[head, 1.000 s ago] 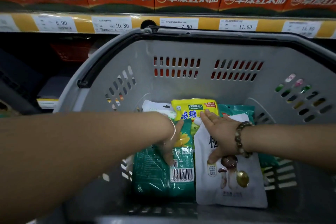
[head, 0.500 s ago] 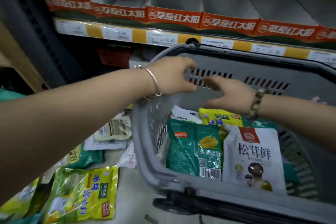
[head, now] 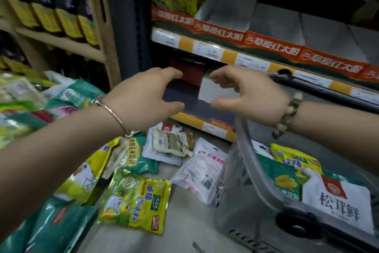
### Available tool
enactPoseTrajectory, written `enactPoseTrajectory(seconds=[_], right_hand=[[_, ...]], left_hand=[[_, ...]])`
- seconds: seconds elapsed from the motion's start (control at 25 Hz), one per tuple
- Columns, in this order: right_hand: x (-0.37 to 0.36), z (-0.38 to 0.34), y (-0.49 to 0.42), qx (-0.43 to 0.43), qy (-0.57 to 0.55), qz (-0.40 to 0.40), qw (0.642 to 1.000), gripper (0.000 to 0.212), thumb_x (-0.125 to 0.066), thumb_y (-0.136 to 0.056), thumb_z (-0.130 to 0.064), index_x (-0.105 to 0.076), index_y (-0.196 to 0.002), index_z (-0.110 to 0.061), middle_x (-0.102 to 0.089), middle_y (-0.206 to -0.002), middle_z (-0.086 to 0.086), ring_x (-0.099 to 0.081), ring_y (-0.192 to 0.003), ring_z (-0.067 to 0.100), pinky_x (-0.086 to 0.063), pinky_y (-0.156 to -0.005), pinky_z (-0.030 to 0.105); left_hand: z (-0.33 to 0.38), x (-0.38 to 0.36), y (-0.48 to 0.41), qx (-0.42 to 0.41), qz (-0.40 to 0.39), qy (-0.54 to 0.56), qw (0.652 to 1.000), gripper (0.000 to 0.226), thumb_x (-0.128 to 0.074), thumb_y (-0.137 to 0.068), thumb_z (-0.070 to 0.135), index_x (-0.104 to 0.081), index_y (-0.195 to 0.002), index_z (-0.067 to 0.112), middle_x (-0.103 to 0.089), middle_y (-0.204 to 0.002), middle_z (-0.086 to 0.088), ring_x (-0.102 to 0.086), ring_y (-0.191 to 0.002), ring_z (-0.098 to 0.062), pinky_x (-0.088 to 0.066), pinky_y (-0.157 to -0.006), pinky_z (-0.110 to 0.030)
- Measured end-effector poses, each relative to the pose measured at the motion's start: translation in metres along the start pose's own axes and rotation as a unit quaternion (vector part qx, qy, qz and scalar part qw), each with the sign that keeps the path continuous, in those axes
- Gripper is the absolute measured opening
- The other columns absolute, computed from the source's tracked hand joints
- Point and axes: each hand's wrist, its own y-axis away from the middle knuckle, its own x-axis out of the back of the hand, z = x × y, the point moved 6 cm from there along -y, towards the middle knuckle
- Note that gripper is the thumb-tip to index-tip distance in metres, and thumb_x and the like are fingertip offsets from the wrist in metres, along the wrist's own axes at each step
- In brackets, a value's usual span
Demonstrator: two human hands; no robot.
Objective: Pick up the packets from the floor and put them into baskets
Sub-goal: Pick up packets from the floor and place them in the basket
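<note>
L hand (head: 147, 96) & R hand (head: 250, 92) hover empty over a packet-strewn shop floor, grey basket (head: 242, 218) at right.
Both hands hang mid-air, fingers loosely curved, gripping nothing. Below, a yellow-green packet (head: 135, 201) lies near centre; a white packet (head: 203, 168) sits just beside the basket's left wall. Inside the basket: a green corn packet (head: 285, 181) & a white mushroom packet (head: 336, 201), side by side. Shelf w/ price tags (head: 225, 55) stands far back.

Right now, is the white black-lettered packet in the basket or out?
In: the white packet lies within the grey basket, beside a green packet.
</note>
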Motion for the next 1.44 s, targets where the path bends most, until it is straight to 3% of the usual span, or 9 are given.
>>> enactPoseTrajectory(seconds=[0.16, 0.32, 0.44, 0.52, 0.64, 0.92, 1.12, 1.24, 1.44], right_hand=[[-0.063, -0.051, -0.034, 0.073, 0.101, -0.073, 0.989, 0.053, -0.064, -0.082, -0.034, -0.047, -0.131, -0.019, -0.055, -0.13, 0.003, -0.052, -0.116, 0.019, -0.042, -0.089, 0.024], [-0.124, -0.075, -0.059, 0.045, 0.202, -0.166, 0.964, 0.045, -0.056, -0.083, -0.039, -0.049, -0.123, -0.021, -0.058, -0.118, 0.007, -0.055, -0.106, 0.027, -0.04, -0.07, 0.029], [-0.164, -0.09, -0.069, 0.032, 0.249, -0.194, 0.948, 0.031, -0.053, -0.085, -0.025, -0.054, -0.114, -0.017, -0.059, -0.112, 0.007, -0.055, -0.095, 0.026, -0.039, -0.065, 0.03], [-0.194, -0.096, -0.07, 0.033, 0.27, -0.202, 0.941, 0.029, -0.054, -0.085, -0.02, -0.055, -0.114, -0.015, -0.059, -0.113, 0.008, -0.056, -0.096, 0.026, -0.045, -0.067, 0.032], [-0.248, -0.092, -0.062, 0.023, 0.259, -0.245, 0.934, 0.038, -0.055, -0.085, -0.019, -0.051, -0.123, -0.017, -0.058, -0.12, 0.006, -0.057, -0.106, 0.027, -0.051, -0.079, 0.035], [-0.356, -0.036, -0.017, -0.029, 0.21, -0.361, 0.908, 0.04, -0.052, -0.087, -0.028, -0.046, -0.125, -0.018, -0.054, -0.124, 0.007, -0.054, -0.111, 0.026, -0.049, -0.085, 0.036], [-0.4, -0.008, -0.012, -0.103, 0.144, -0.371, 0.912, 0.069, -0.065, -0.079, -0.051, -0.038, -0.133, -0.018, -0.046, -0.134, 0.006, -0.05, -0.118, 0.025, -0.047, -0.091, 0.039], [-0.42, 0.008, -0.01, -0.139, 0.109, -0.383, 0.907, 0.084, -0.072, -0.073, -0.05, -0.03, -0.139, -0.019, -0.037, -0.144, 0.006, -0.045, -0.125, 0.027, -0.043, -0.098, 0.043], [-0.436, 0.03, -0.004, -0.205, 0.069, -0.355, 0.909, 0.089, -0.079, -0.06, -0.054, -0.042, -0.134, -0.022, -0.052, -0.131, 0.006, -0.052, -0.117, 0.026, -0.047, -0.094, 0.039]], left_hand=[[-0.039, -0.004, 0.033, 0.034, 0.025, -0.041, 0.998, 0.066, -0.057, -0.082, 0.044, -0.034, -0.141, 0.027, -0.044, -0.138, -0.001, -0.048, -0.12, -0.024, -0.044, -0.095, -0.042], [-0.084, -0.025, 0.068, 0.09, 0.022, -0.067, 0.993, 0.065, -0.056, -0.084, 0.044, -0.033, -0.141, 0.025, -0.043, -0.139, -0.001, -0.046, -0.121, -0.025, -0.043, -0.092, -0.038], [-0.12, -0.05, 0.095, 0.142, 0.002, -0.068, 0.988, 0.061, -0.055, -0.086, 0.045, -0.035, -0.14, 0.025, -0.043, -0.139, 0.0, -0.047, -0.121, -0.025, -0.044, -0.09, -0.038], [-0.139, -0.069, 0.111, 0.169, -0.013, -0.059, 0.984, 0.06, -0.055, -0.086, 0.043, -0.036, -0.139, 0.024, -0.043, -0.139, -0.001, -0.047, -0.121, -0.025, -0.045, -0.091, -0.038], [-0.165, -0.099, 0.136, 0.212, -0.039, -0.044, 0.976, 0.059, -0.054, -0.086, 0.043, -0.035, -0.139, 0.026, -0.042, -0.14, 0.001, -0.046, -0.121, -0.025, -0.043, -0.093, -0.038], [-0.198, -0.172, 0.195, 0.284, -0.098, 0.027, 0.953, 0.055, -0.052, -0.087, 0.041, -0.035, -0.138, 0.03, -0.043, -0.137, 0.004, -0.048, -0.12, -0.022, -0.045, -0.093, -0.034], [-0.202, -0.213, 0.222, 0.333, -0.13, 0.075, 0.931, 0.053, -0.053, -0.087, 0.039, -0.039, -0.137, 0.029, -0.044, -0.137, 0.005, -0.048, -0.12, -0.02, -0.044, -0.092, -0.032], [-0.202, -0.233, 0.228, 0.346, -0.154, 0.101, 0.92, 0.052, -0.052, -0.087, 0.035, -0.04, -0.137, 0.029, -0.043, -0.138, 0.005, -0.049, -0.119, -0.02, -0.042, -0.091, -0.031], [-0.205, -0.25, 0.239, 0.355, -0.156, 0.126, 0.913, 0.048, -0.052, -0.086, 0.034, -0.043, -0.134, 0.031, -0.047, -0.133, 0.007, -0.05, -0.118, -0.017, -0.044, -0.09, -0.03]])
